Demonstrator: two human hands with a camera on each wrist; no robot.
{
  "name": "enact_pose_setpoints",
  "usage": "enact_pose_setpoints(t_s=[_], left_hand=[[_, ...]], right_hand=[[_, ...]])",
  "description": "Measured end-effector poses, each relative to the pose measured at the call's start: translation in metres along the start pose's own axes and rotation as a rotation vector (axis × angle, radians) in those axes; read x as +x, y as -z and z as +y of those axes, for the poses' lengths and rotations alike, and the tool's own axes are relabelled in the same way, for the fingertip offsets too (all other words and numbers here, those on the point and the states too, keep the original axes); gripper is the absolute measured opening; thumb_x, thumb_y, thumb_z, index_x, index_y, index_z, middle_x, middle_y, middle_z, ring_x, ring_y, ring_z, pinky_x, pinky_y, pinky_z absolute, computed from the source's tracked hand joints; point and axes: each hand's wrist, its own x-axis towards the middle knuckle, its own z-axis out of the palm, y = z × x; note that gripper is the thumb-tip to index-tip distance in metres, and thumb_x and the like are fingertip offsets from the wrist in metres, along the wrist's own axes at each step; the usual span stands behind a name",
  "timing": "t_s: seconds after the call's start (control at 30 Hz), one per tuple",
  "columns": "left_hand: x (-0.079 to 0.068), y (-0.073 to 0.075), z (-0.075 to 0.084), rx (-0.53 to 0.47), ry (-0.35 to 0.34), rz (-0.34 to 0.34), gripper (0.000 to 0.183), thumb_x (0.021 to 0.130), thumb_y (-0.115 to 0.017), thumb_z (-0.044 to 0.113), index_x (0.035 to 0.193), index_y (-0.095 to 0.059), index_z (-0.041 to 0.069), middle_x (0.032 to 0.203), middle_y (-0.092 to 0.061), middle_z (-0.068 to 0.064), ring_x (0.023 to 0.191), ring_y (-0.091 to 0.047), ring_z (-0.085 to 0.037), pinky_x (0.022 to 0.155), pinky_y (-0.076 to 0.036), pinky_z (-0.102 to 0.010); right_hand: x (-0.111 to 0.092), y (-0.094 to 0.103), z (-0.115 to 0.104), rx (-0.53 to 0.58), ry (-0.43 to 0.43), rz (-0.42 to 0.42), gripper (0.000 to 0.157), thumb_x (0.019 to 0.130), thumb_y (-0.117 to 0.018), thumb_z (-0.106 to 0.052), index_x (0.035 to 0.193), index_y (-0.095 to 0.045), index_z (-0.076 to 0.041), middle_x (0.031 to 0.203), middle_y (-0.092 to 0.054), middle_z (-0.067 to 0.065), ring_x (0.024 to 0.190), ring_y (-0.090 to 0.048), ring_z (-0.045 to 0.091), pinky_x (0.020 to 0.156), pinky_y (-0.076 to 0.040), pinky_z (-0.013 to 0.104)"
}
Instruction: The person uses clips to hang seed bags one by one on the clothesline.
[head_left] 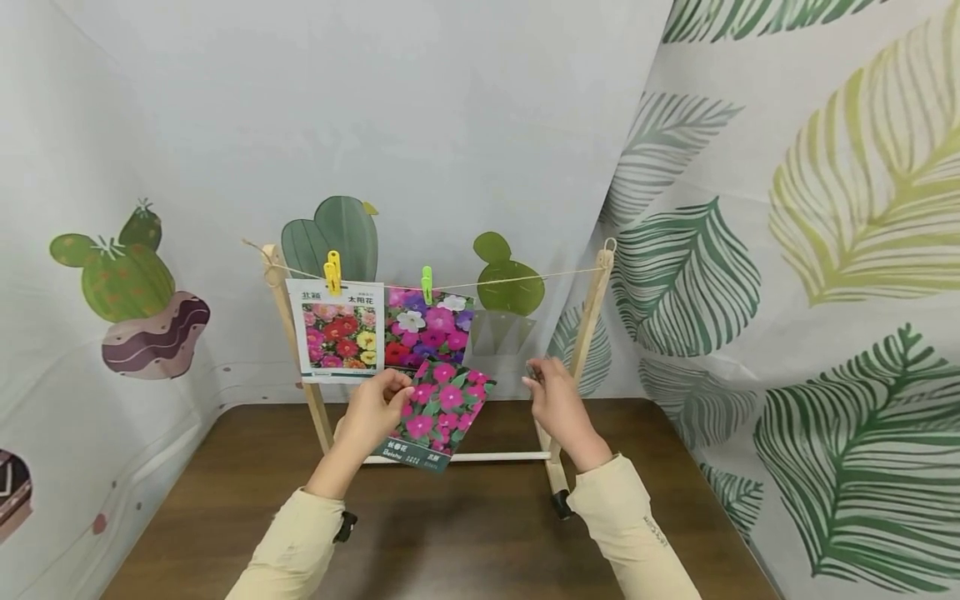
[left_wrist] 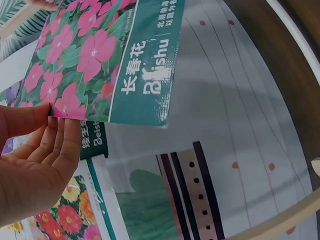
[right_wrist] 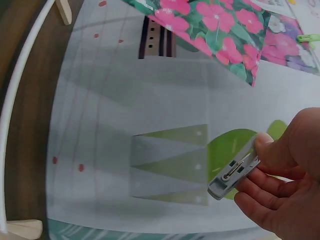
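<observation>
My left hand point(head_left: 366, 419) pinches a seed packet point(head_left: 447, 407) with pink flowers and a dark green label by its left edge. The packet is tilted and overlaps the lower part of a hanging packet of mixed purple and pink flowers point(head_left: 442, 323). Between the thumb and fingers of my right hand point(head_left: 558, 407) is a grey clothespin point(right_wrist: 232, 170), seen clearly in the right wrist view. That hand is near the right post, below the string point(head_left: 510, 282). A white packet with red and yellow flowers point(head_left: 341, 333) hangs at the left of the string.
A yellow clothespin point(head_left: 332, 273) and a green clothespin point(head_left: 427, 284) grip the hanging packets on the string. The string runs between a left wooden post point(head_left: 318, 417) and a right wooden post point(head_left: 591, 321). A white bar point(head_left: 498, 457) joins them low above the brown table point(head_left: 480, 533).
</observation>
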Motion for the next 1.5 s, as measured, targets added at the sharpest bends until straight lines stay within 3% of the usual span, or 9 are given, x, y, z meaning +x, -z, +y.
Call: enact_pose_setpoints(t_s=[0.27, 0.7, 1.5], left_hand=[[0.011, -0.006, 0.013, -0.054, -0.058, 0.030, 0.006, 0.091, -0.065, 0.007, 0.092, -0.066, 0.002, 0.081, -0.067, -0.007, 0.066, -0.060, -0.016, 0.062, -0.047, -0.032], [0.028, -0.013, 0.034, -0.170, -0.020, -0.010, 0.007, 0.090, -0.067, 0.009, 0.093, -0.067, 0.003, 0.085, -0.070, -0.008, 0.072, -0.064, -0.018, 0.063, -0.049, -0.030], [0.045, -0.018, 0.064, -0.253, 0.020, -0.041, 0.009, 0.091, -0.067, 0.011, 0.094, -0.067, 0.002, 0.086, -0.072, -0.010, 0.076, -0.066, -0.020, 0.068, -0.052, -0.031]], right_hand=[[0.012, 0.017, -0.009, 0.037, 0.035, 0.042, 0.026, 0.094, -0.058, -0.002, 0.116, -0.054, 0.010, 0.100, -0.055, 0.020, 0.091, -0.056, 0.033, 0.077, -0.050, 0.042], [0.031, 0.048, -0.016, 0.069, 0.164, 0.175, 0.028, 0.092, -0.058, 0.001, 0.118, -0.052, 0.009, 0.104, -0.054, 0.023, 0.095, -0.056, 0.037, 0.081, -0.048, 0.048], [0.052, 0.072, -0.032, 0.092, 0.393, 0.379, 0.028, 0.088, -0.063, 0.005, 0.116, -0.057, 0.008, 0.103, -0.059, 0.023, 0.092, -0.058, 0.036, 0.080, -0.049, 0.044]])
